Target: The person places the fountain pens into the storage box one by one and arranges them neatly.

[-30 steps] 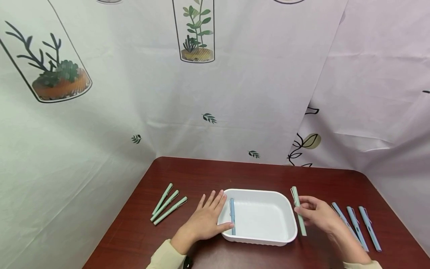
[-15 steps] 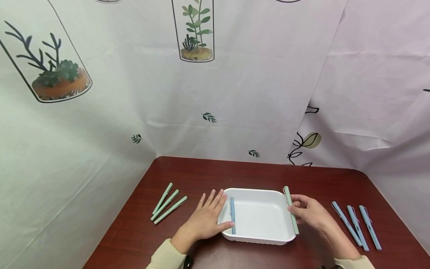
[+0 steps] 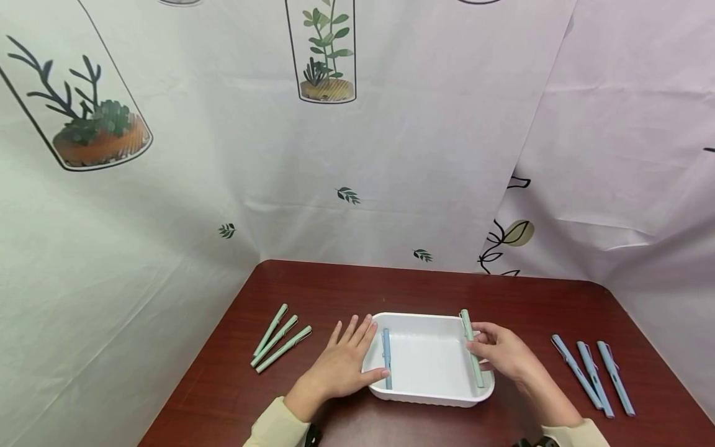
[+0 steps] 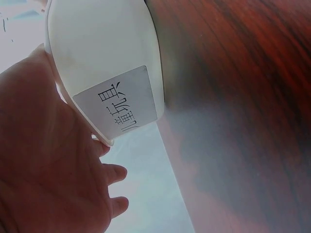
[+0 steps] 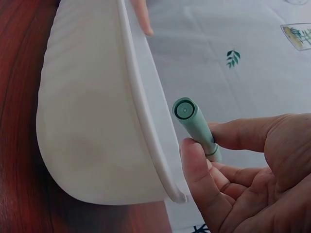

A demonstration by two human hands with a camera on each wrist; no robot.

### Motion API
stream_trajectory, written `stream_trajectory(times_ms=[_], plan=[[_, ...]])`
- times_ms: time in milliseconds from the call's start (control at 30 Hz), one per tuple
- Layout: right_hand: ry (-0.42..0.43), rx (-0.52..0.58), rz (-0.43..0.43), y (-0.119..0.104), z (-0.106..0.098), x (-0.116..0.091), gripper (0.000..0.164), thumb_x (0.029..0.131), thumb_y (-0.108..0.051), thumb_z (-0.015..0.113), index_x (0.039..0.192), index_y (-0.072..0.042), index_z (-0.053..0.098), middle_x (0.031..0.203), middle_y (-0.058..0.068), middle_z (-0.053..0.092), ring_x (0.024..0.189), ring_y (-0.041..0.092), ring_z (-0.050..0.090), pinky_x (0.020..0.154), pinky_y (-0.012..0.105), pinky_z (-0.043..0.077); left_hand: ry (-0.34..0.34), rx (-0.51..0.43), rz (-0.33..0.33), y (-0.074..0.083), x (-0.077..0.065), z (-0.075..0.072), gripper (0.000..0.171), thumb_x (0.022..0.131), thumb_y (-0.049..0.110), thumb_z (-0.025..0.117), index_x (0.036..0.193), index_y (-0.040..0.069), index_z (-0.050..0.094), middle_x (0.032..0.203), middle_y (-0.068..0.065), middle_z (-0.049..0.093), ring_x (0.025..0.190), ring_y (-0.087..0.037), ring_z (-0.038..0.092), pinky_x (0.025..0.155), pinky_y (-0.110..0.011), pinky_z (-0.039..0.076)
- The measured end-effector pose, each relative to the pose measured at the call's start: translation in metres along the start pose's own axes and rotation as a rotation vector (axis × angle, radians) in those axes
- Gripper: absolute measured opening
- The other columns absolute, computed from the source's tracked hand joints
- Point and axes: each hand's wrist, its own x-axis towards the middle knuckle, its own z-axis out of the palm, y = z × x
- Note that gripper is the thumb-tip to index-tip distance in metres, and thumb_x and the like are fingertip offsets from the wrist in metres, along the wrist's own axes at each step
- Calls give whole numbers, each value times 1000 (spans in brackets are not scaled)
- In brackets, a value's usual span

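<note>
- Mint-green pen (image 3: 476, 365) has moved inward over the white tray (image 3: 430, 360), near its right end; carrying seems nearly done.
- Right grip (image 3: 503, 351) pinches it; left grip (image 3: 343, 370) lies spread on the tray's left side, thumb above the blue pen (image 3: 386, 351).

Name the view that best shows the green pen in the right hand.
The head view, because the green pen appears there almost from end to end. The right wrist view shows it foreshortened, one end toward the camera; the left wrist view misses it.
</note>
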Motion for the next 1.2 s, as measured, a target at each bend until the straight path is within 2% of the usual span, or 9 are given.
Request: stream_trajectory(times_ms=[600,1200], plan=[[-3,27,-2,-2,19,6,53,91,-1,70,138,14,49,99,16,61,81,21,64,67,40,61,-5,-11,-5,-1,1,2,93,94,71,49,162,12,24,170,-4,15,155,-35,16,122,-60,12],[-2,31,-3,-8,44,11,46,89,1,71,132,10,57,92,12,60,75,19,63,63,38,61,-1,-10,-6,0,1,1,94,94,72,49,162,12,25,170,-6,17,155,-36,16,122,-61,14]])
